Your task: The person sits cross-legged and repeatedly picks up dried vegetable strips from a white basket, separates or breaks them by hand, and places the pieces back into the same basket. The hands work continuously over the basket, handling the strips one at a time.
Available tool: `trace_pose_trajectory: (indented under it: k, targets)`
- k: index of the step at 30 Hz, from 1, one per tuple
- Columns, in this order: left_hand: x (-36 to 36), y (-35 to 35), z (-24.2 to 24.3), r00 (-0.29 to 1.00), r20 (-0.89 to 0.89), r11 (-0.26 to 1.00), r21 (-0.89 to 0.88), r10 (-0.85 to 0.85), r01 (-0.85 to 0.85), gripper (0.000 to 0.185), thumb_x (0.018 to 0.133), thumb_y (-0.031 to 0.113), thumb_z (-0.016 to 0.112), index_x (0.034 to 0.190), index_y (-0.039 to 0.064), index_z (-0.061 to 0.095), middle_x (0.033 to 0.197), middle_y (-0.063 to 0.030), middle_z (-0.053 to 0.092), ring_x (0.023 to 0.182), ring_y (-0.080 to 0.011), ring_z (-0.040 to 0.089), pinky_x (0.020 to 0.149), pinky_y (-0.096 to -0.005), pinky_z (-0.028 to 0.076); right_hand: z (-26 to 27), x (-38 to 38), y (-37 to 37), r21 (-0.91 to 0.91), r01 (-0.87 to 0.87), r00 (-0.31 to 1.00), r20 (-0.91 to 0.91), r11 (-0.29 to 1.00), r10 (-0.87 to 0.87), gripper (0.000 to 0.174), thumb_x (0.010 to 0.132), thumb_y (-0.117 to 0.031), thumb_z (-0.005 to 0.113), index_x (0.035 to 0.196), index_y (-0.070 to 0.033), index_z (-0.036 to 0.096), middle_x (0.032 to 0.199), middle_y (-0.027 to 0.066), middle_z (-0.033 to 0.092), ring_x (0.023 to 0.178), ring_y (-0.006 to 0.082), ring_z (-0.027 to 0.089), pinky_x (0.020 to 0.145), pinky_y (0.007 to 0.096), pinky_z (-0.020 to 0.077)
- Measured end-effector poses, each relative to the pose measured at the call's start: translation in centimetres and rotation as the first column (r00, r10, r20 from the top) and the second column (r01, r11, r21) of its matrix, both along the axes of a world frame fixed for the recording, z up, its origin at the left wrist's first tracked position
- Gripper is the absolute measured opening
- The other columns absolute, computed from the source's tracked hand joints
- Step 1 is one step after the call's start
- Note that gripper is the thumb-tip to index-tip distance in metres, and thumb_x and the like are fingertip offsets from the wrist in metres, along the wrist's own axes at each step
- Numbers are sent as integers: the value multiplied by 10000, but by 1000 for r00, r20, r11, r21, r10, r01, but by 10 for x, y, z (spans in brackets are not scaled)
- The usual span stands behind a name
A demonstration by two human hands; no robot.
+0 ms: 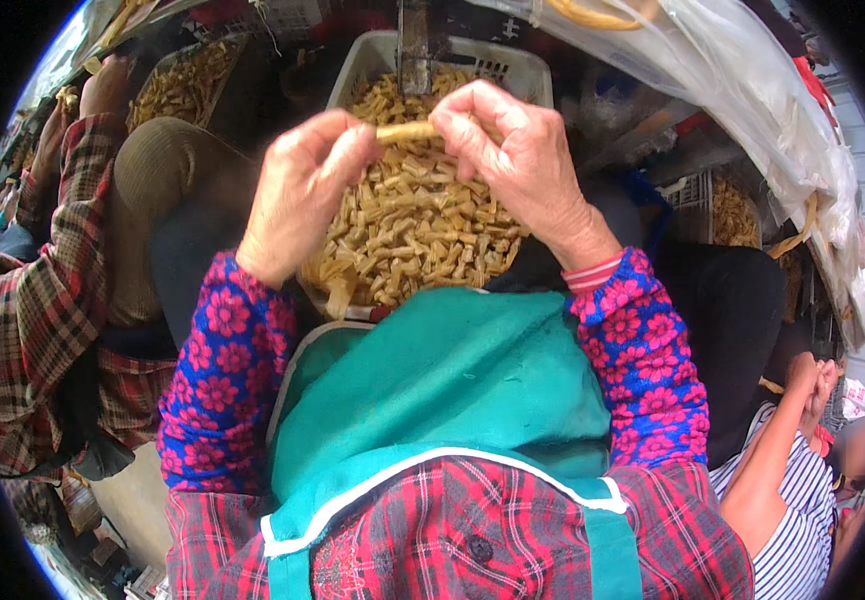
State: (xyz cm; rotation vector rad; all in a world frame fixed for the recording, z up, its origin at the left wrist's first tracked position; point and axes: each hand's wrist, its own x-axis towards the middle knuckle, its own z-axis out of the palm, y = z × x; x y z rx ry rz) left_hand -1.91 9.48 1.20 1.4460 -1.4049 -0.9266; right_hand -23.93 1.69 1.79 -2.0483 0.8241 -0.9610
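Between my two hands a short yellowish-tan twisted piece [407, 133] is stretched out level, its kind not certain. My left hand [312, 176] pinches its left end with thumb and forefinger. At the other end, the thumb and fingers of my right hand [516, 150] grip it. Right below lies a white plastic basket [350, 64], filled with many similar short knotted pieces [417, 232]. A loose flat tan strip [340, 289] hangs at the basket's near left corner. The ends of the held piece are hidden by my fingers.
A dark metal bar [414, 52] reaches down over the basket's far side. Clear plastic sheeting [747, 97] covers a surface at the upper right. Another person's hand [105, 86] works at the left near a second filled basket [185, 82]. More people's hands [815, 379] are at the right.
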Motion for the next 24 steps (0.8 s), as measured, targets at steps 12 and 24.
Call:
trace_pose_trajectory:
  k: [12, 24]
  targets:
    - [32, -76, -41, 989, 96, 985, -140, 113, -99, 300, 1070, 364, 622, 931, 112, 707, 758, 89, 574, 609, 8, 416, 527, -180, 302, -20, 24, -81, -506, 76, 987, -81, 859, -135, 207, 979, -280, 733, 1058, -89, 729, 933, 52, 750, 826, 200, 733, 726, 342, 563]
    - [34, 11, 74, 796, -435, 796, 242, -422, 555, 313, 1096, 239, 548, 1291, 14, 644, 831, 0, 651, 578, 28, 430, 496, -128, 252, 41, -27, -18, -693, 66, 973, -114, 718, -199, 147, 986, -135, 707, 1101, -60, 758, 1004, 74, 762, 904, 221, 746, 798, 327, 592]
